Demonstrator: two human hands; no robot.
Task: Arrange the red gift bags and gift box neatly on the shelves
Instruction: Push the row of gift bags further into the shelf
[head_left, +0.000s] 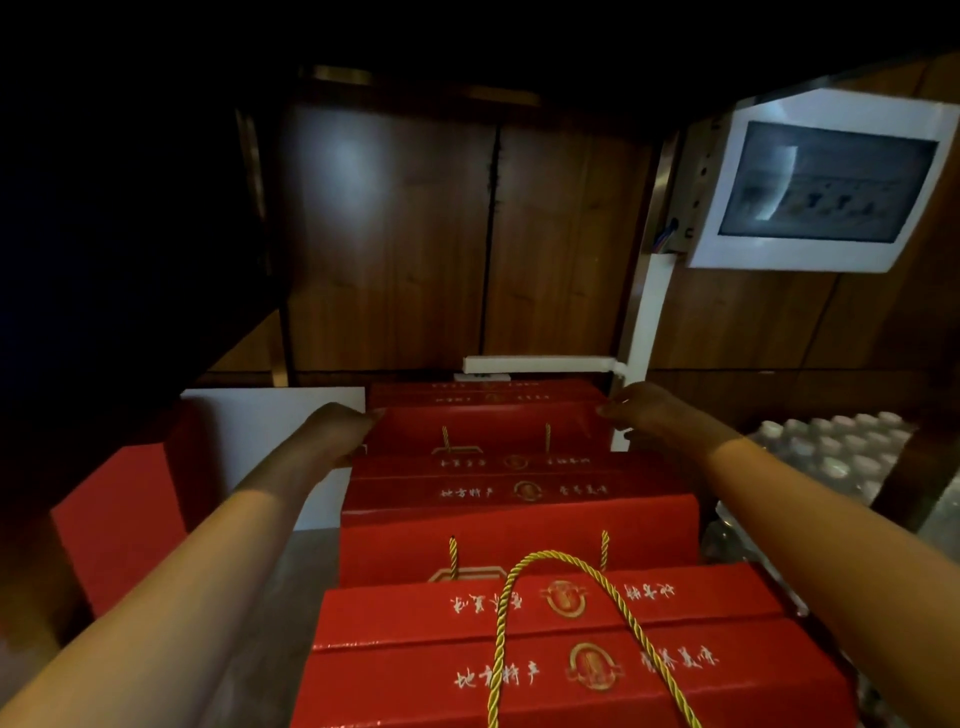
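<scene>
Both hands reach forward to the far gift bag (488, 428) in a row of red bags. The left hand (337, 431) presses its left end, the right hand (649, 410) its right end, fingers curled on its edges. A nearer bag (519, 540) stands behind it, a red box (117, 519) lies at left.

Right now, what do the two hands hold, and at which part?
Both hands grip the far red gift bag at its upper corners: left hand on its left side, right hand on its right side.
</scene>
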